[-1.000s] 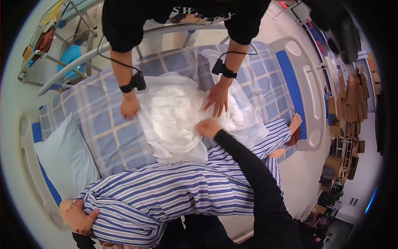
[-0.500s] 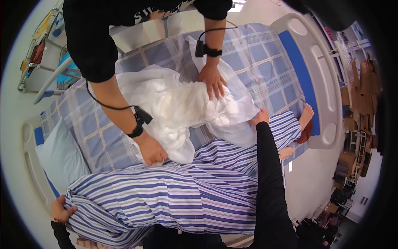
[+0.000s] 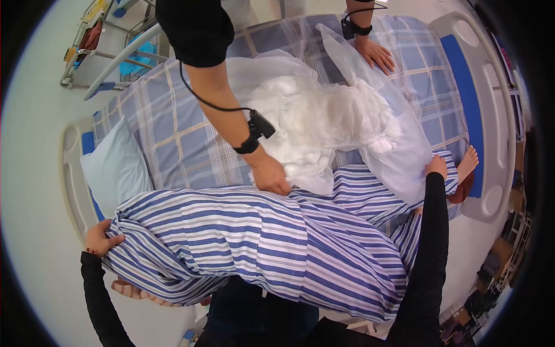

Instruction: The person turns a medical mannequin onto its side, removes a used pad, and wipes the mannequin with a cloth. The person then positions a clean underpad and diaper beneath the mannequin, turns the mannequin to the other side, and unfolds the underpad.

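A person in blue-and-white striped pyjamas [image 3: 243, 231] lies turned on one side along the near edge of a bed. At the shoulder end, my left hand [image 3: 104, 238] curls its fingers and thumb around the pyjama cloth. My right hand [image 3: 436, 167], near the lower legs, is closed at the corner of a rumpled white absorbent pad [image 3: 341, 115]; its fingertips are partly hidden. Across the bed, a co-worker's closed hand [image 3: 270, 173] is at the pad's near edge by the pyjama waist. The co-worker's other hand [image 3: 376, 55] rests flat on the checked sheet.
A light-blue pillow [image 3: 118, 168] leans by the left end board [image 3: 72, 168]. The other end board [image 3: 483, 115] stands at right, close to a bare foot [image 3: 467, 165]. A metal-framed chair [image 3: 124, 63] is beyond the bed, and shelves with boxes line the far right.
The co-worker's flat hand has moved from the pad onto the sheet. My right hand and the pad's corner have shifted towards the foot. The whole view has shifted too.
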A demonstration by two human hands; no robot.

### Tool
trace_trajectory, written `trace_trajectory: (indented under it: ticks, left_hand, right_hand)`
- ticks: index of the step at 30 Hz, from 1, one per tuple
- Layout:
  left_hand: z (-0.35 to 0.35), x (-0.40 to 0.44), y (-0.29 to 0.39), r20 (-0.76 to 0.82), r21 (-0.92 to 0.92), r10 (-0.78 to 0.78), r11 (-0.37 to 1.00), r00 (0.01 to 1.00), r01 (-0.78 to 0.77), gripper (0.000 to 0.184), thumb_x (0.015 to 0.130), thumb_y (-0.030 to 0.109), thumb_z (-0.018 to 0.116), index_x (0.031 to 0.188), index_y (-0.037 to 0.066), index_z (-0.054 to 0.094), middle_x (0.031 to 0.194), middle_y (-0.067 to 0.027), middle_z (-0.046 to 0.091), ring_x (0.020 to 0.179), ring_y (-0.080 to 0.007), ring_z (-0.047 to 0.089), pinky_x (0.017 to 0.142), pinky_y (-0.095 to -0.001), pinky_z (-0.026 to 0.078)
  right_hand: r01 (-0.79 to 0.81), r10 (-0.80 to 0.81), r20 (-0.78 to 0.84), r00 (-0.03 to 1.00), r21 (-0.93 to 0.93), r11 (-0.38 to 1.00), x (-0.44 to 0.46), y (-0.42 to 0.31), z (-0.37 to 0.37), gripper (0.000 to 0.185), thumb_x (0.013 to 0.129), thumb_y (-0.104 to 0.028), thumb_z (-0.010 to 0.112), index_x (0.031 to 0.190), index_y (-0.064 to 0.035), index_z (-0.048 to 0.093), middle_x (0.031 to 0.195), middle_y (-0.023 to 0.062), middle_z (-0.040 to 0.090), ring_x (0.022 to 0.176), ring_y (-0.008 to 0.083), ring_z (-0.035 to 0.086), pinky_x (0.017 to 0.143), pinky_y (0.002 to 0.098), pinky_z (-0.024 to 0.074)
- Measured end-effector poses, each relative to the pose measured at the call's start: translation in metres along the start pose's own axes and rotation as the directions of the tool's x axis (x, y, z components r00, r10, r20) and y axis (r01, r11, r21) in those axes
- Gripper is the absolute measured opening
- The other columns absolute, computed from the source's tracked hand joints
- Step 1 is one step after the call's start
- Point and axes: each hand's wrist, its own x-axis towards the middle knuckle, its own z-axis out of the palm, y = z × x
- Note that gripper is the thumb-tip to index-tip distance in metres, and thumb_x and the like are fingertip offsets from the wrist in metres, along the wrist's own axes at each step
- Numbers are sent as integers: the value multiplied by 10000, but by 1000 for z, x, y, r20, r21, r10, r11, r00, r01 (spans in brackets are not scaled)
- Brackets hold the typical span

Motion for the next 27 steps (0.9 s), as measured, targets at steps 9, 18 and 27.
trace_trajectory:
  ticks: [9,18,27]
  left_hand:
    - [-2,0,1,-9,73,-39,997,999,40,725,612,429,807,1176,20,608,1081,-193,660,1001,-331,637,885,-397,491]
    - [-1,0,0,-65,-19,80,996,995,-82,645,576,392,808,1063,3,643,995,-193,669,923,-352,645,837,-394,501]
    - [3,2,-3,-111,-16,108,994,988,-111,636,550,326,821,1067,4,639,1028,-192,662,949,-375,623,848,-415,485]
  right_hand:
    - [618,-894,-52,444,740,264,-163,-209,-138,427,752,-132,695,1154,-47,576,1127,167,578,1060,337,550,903,394,456]
    - [415,-878,117,464,847,332,-172,-321,-80,180,851,-108,557,992,-34,641,902,164,676,895,333,639,795,387,501]
    - [574,-684,-268,678,775,266,-191,-312,-121,110,807,-71,606,911,-41,583,885,120,570,814,346,577,687,415,475]
